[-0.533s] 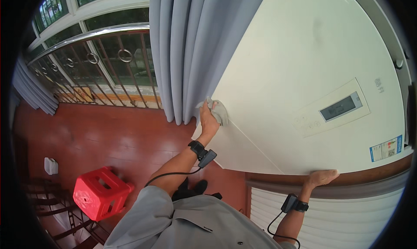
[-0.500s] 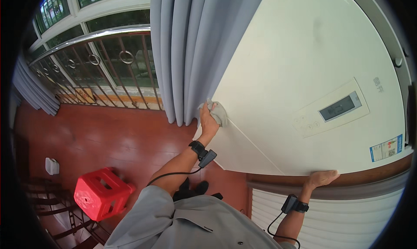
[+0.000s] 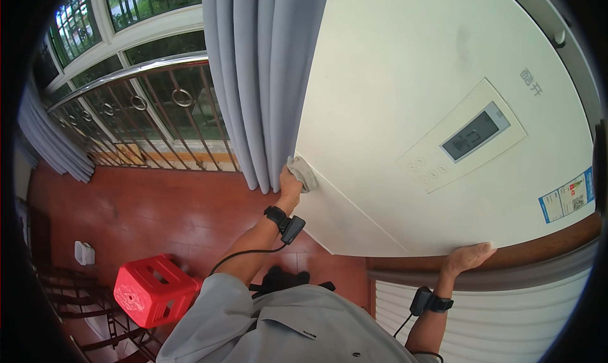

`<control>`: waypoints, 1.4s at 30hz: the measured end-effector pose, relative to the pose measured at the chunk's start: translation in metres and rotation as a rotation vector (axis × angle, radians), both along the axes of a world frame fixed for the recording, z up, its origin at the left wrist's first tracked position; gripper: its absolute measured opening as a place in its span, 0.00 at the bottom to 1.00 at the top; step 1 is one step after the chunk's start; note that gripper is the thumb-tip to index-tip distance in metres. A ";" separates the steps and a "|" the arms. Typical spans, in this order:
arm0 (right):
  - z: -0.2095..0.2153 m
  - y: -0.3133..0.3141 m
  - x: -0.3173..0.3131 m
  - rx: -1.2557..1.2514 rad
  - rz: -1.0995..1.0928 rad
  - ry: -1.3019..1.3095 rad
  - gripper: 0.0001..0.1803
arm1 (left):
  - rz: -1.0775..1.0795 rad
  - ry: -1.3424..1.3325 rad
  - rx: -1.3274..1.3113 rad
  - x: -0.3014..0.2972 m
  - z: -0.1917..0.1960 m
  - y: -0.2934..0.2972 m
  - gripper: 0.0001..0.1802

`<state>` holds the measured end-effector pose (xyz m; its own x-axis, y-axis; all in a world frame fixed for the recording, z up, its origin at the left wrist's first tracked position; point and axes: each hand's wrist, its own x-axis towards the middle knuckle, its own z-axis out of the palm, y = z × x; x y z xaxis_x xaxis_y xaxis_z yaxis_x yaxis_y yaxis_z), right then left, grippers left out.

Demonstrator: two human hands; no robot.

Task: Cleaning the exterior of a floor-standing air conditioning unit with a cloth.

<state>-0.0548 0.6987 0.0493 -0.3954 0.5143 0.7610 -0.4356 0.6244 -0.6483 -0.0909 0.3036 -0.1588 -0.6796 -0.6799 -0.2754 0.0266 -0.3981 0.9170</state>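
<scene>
Your left hand is closed around a small crumpled grey cloth, pressing it against the lower left edge of the tall white appliance cabinet, just beside the hanging grey curtain. Your right hand lies flat, fingers together, on the brown wooden ledge at the cabinet's near right edge. A pale control panel with a dark display sits on the cabinet's right. A red plastic stool stands on the red-brown floor, near left.
</scene>
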 end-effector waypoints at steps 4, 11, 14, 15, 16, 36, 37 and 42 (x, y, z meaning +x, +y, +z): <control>0.001 -0.006 -0.003 -0.048 0.079 0.001 0.46 | -0.026 0.052 -0.124 0.001 0.034 -0.015 0.26; 0.000 -0.005 -0.001 -0.027 0.132 0.017 0.43 | 0.062 0.005 -0.626 0.010 0.114 0.004 0.31; -0.001 -0.004 0.000 -0.034 0.180 0.024 0.44 | 0.048 0.048 -0.656 0.011 0.123 -0.002 0.31; -0.002 -0.005 0.000 -0.042 0.188 0.019 0.44 | 0.034 0.072 -0.618 0.009 0.115 -0.007 0.31; -0.002 -0.005 0.000 -0.059 0.182 0.010 0.44 | 0.019 0.097 -0.580 0.008 0.107 -0.011 0.31; 0.007 0.005 0.007 -0.065 -0.320 -0.105 0.38 | -0.127 -0.160 -0.204 0.002 -0.018 -0.022 0.31; 0.011 0.006 0.009 -0.027 -0.329 -0.121 0.38 | -0.158 -0.145 -0.260 0.003 -0.030 -0.023 0.31; 0.043 -0.038 0.019 -0.257 -0.248 -0.196 0.46 | -0.273 -0.010 0.060 0.011 -0.055 -0.034 0.26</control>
